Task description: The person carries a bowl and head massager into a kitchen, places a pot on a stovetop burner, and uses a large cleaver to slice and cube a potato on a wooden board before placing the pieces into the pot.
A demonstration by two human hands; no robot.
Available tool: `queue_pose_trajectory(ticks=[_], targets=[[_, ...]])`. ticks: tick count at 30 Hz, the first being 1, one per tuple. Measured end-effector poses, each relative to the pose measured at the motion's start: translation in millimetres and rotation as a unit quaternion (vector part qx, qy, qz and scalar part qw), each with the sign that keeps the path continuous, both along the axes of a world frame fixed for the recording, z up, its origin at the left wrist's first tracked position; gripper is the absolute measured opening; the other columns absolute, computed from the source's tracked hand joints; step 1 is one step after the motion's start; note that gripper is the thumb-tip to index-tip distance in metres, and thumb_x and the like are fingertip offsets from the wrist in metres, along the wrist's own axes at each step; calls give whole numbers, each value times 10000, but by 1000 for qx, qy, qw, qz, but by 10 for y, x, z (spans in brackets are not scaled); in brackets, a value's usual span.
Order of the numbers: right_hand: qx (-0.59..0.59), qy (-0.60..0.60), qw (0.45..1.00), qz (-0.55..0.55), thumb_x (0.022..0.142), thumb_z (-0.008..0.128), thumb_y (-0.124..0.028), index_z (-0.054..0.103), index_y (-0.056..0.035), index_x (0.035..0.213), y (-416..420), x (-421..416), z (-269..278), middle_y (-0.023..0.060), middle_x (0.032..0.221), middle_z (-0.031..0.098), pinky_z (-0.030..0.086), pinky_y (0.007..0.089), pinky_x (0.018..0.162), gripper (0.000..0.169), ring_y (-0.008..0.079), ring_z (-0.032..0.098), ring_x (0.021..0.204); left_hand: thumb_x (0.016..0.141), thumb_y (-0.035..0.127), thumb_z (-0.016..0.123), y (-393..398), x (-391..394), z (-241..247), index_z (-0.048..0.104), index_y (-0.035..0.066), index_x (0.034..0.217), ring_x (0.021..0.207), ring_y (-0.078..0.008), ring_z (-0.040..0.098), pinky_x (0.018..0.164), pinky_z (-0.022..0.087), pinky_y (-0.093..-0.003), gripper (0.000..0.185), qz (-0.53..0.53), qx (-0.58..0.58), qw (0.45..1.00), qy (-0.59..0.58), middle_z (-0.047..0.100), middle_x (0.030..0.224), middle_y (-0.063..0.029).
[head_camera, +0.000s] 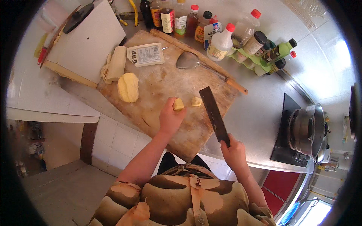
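My left hand (pixel 171 117) is over a floured wooden board (pixel 164 84), its fingers closed around a small piece of yellow dough (pixel 178 104). Just right of it, a second cut dough piece (pixel 196 101) lies on the wood. My right hand (pixel 234 151) grips a long dark knife (pixel 214 111), probably a cleaver, its blade slanting up and left past the board's right edge. The blade is apart from both pieces. A larger oval lump of yellow dough (pixel 128 87) rests near the board's left edge.
A metal wok spatula (pixel 188 60), a white plastic tray (pixel 145 54) bearing writing and a rolling pin (pixel 181 43) lie on the board's far part. Bottles (pixel 220 45) line the wall behind. At right a steel pot (pixel 306 130) stands on a black hob (pixel 278 141).
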State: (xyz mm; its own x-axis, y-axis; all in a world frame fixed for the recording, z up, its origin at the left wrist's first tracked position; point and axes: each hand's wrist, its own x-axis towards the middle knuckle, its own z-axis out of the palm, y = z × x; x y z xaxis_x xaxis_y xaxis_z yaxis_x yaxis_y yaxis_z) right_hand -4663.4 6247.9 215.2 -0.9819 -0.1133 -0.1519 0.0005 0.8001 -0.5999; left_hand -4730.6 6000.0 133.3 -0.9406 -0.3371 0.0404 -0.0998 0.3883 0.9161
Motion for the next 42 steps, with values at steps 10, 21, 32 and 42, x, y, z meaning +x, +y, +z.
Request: queue_pose_trajectory(ticks=[10,21,32,42], targets=[[152,-45,987,24,885,563,-184,623,-58,1041,-252,-136,-164,217,735,647,495,533,670,209,426,628,697,773,213,755,-210,7,-147,582,79,1128,881,-334,641,752,516,-415,417,1,-53,999,13,653,978,-159],[44,35,998,-8,872,595,-130,626,-48,990,-202,-59,-45,206,701,633,487,482,578,148,415,623,652,737,249,780,-210,-23,22,581,114,1197,953,-312,618,776,512,-431,519,-120,-191,974,-25,586,1091,-85],[8,-8,1000,22,865,617,-143,628,-69,1018,-251,130,-53,159,690,642,502,462,575,170,375,631,622,775,251,767,-378,140,-10,604,75,1186,985,-305,612,808,511,-393,476,-136,-154,978,25,579,1107,-113],[41,-36,998,30,883,589,-160,629,-11,976,-458,73,86,235,691,623,489,499,610,180,433,618,656,771,210,773,-458,301,-199,616,72,1091,866,-256,619,745,517,-367,382,-65,-91,992,59,611,967,-102]])
